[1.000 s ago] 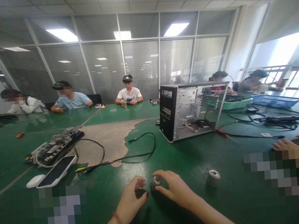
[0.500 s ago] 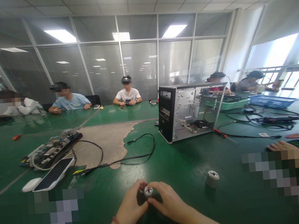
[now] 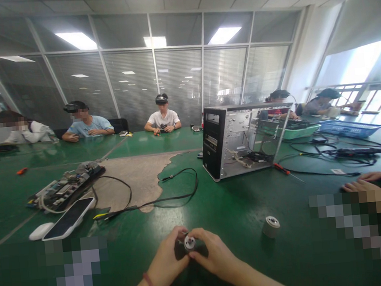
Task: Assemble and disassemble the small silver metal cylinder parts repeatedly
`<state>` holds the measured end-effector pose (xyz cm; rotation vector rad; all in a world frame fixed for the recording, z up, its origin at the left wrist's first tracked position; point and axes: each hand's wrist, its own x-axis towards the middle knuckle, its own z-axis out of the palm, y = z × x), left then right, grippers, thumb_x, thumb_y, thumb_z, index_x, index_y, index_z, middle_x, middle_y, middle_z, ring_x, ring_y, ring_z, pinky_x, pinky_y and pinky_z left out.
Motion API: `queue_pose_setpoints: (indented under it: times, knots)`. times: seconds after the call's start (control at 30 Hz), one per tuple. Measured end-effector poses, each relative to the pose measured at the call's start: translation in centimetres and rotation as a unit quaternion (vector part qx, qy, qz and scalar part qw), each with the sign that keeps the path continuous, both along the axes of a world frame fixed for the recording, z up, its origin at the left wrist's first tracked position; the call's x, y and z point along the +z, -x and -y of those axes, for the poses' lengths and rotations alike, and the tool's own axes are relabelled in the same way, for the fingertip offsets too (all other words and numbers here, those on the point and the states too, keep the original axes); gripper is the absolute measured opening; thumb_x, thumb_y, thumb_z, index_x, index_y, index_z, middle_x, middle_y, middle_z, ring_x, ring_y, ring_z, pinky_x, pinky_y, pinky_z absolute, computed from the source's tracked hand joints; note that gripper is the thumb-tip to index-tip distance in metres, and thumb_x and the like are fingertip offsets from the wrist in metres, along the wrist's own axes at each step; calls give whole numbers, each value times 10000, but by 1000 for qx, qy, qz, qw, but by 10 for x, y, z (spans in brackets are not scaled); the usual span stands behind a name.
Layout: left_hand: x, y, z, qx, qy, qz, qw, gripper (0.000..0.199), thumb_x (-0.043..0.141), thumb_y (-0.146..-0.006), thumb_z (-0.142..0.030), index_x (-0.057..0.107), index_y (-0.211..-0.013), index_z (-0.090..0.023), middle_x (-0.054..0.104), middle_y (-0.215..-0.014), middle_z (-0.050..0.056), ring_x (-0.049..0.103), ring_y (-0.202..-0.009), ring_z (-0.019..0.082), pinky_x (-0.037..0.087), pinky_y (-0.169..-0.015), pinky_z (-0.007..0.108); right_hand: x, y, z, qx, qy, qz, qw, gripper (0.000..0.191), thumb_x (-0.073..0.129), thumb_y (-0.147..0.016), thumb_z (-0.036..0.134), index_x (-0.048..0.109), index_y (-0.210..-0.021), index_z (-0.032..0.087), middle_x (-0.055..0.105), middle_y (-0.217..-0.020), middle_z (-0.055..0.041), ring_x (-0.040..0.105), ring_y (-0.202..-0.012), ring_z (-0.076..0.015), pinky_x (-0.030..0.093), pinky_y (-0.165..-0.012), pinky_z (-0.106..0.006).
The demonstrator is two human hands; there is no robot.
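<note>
Low in the middle of the head view, my left hand and my right hand meet around a small round metal part. Its pale end face, with a dark centre, points up towards me, and fingers cover most of its sides. My right thumb and forefinger pinch it from the right, while my left fingers close on it from the left. To the right, apart from my hands, a short light-grey cylinder with a shiny metal top stands upright on the green table.
An opened computer case stands beyond my hands. At left are a circuit assembly, a phone and a black cable. A screwdriver lies by the case. A neighbour's hands are at far right; other people sit opposite.
The view has tilted slightly, so the scene sits a little higher. Both my hands keep the small metal part almost in place. The neighbour's hands at right have shifted.
</note>
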<state>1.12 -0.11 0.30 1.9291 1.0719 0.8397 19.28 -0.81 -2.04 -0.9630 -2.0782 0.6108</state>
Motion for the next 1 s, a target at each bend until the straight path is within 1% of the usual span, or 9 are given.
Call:
queue_pose_setpoints:
  times: [0.13,0.3,0.5,0.6,0.67,0.73,0.77,0.9,1.0]
  knots:
    - [1,0,0,5,-9,-9,1000,430,553,-634,-62,520,-1042,-196,666,-984,35,622,-908,194,468,-823,269,-1,-1,-1,-1,-1,-2,1000,313,604,-777,211,525,-1080,206,647,-1058,-57,603,-965,-189,456,-862,-304]
    - [1,0,1,27,-24,-44,998,421,567,-622,-75,555,-1028,-184,652,-1056,73,601,-992,230,447,-894,308,-4,-2,-1,-11,-16,3,1000,287,607,-777,220,548,-1057,203,655,-1065,-68,602,-983,-194,452,-871,-307]
    - [2,0,1,27,-27,-34,999,453,575,-638,-89,529,-1074,-203,651,-1036,56,607,-980,219,450,-894,311,-3,-4,1,-9,-31,-16,999,247,597,-790,216,571,-1035,209,666,-1049,-66,610,-975,-192,445,-874,-304]
    - [7,0,2,20,-20,-21,999,437,590,-645,-100,525,-1063,-208,654,-977,40,613,-938,207,456,-859,299,0,-2,4,-6,-7,-65,998,255,611,-783,219,563,-1034,213,660,-1039,-63,607,-976,-193,442,-876,-308]
    - [10,1,3,12,-13,-10,1000,416,611,-656,-122,525,-1055,-203,655,-950,37,608,-923,203,448,-852,298,2,0,4,-6,40,-124,991,241,617,-783,228,554,-1015,209,656,-1000,-59,616,-940,-189,455,-844,-304]
    - [11,2,3,1,-3,6,1000,386,631,-681,-167,525,-1051,-193,657,-911,35,607,-897,198,442,-838,301,3,2,4,-2,120,-205,971,249,624,-789,262,527,-1012,208,660,-939,-51,629,-889,-187,468,-803,-303]
    - [10,3,2,-4,6,16,1000,370,635,-700,-197,523,-1052,-187,657,-886,34,607,-876,195,443,-824,300,2,4,2,4,166,-251,954,273,632,-788,291,508,-1017,208,664,-908,-45,637,-860,-187,474,-779,-303]
    - [3,7,-3,-18,52,64,996,317,598,-777,-290,511,-1058,-170,642,-810,29,610,-793,179,451,-757,288,-4,7,-5,32,318,-392,863,412,697,-722,422,465,-984,204,661,-737,-5,648,-686,-174,479,-661,-292]
    - [-3,8,-8,-26,77,90,993,251,549,-818,-297,519,-1029,-164,623,-775,20,601,-762,169,445,-742,285,-7,8,-7,25,392,-443,806,440,734,-686,418,472,-957,192,651,-692,7,653,-653,-165,485,-652,-293]
